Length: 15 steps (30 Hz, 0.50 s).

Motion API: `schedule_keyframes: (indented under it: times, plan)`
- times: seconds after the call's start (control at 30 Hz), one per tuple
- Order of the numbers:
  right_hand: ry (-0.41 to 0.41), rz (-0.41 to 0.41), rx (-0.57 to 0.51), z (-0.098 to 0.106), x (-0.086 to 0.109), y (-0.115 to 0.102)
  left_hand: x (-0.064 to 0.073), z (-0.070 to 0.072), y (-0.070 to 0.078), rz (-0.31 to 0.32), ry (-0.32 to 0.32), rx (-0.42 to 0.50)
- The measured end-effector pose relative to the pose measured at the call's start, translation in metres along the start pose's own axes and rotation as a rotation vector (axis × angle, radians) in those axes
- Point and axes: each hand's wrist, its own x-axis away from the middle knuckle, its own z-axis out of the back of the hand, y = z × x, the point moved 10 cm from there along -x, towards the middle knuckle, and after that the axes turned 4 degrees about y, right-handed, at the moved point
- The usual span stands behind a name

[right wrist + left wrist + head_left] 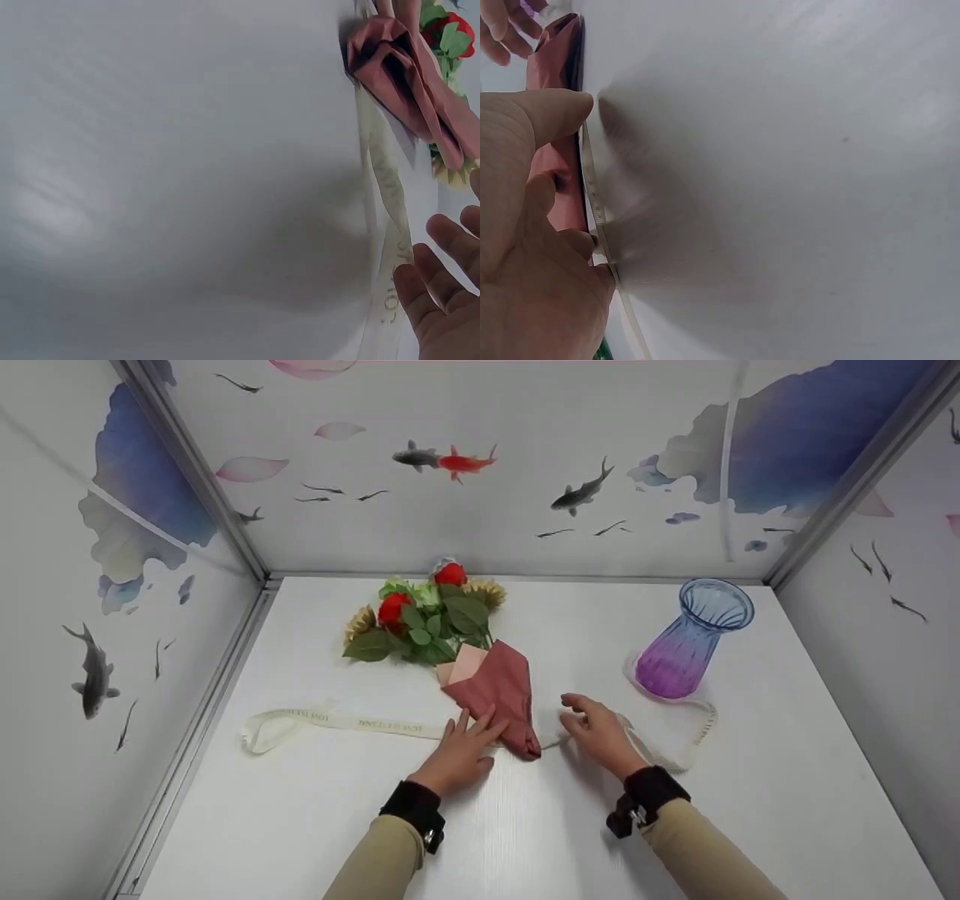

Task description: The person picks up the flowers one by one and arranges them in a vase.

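Note:
A bouquet of artificial-looking flowers [431,619], with red roses, yellow sunflowers and green leaves, lies on the table, its stem end wrapped in dark pink paper [506,682]. My left hand [459,754] rests with spread fingers on the lower left of the wrap. Beneath the wrap runs a cream ribbon [397,727] with printed lettering, coming out on both sides. To the right, my right hand [604,733] hovers near the ribbon's right part, fingers loosely bent and nothing held. In the right wrist view its fingertips [410,281] are right beside the twisted ribbon [386,172].
A blue-to-purple glass vase [679,652] stands at the back right, with a loop of ribbon [705,724] around its base. The ribbon's left end [259,735] curls on the white table [315,810]. Printed panels [525,510] enclose the back and sides.

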Motion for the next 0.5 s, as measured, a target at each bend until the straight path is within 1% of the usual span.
schedule_keyframes:
  times: [0.1,0.13,0.23,0.27,0.33,0.4,0.5]
  plan:
    - [-0.027,0.079,0.060,-0.015,0.003,-0.010,0.000,0.001,0.000,0.002,0.006,0.011]
    - [-0.039,0.106,0.102,-0.020,0.004,-0.013,0.000,0.001,0.000,0.004,0.007,0.013]
    - [-0.073,0.192,0.275,-0.036,0.008,-0.022,0.001,0.002,0.000,0.006,0.010,0.017]
    - [-0.091,0.205,0.320,-0.040,0.010,-0.023,0.001,0.002,0.000,0.004,0.010,0.018]
    - [-0.132,0.228,0.376,-0.050,0.014,-0.025,0.000,0.001,0.000,0.005,0.008,0.017]
    - [-0.164,0.243,0.381,-0.057,0.017,-0.027,0.000,0.001,0.000,-0.001,0.013,0.014]
    - [-0.190,0.248,0.326,-0.062,0.020,-0.029,-0.001,0.001,0.000,0.002,0.011,0.010]
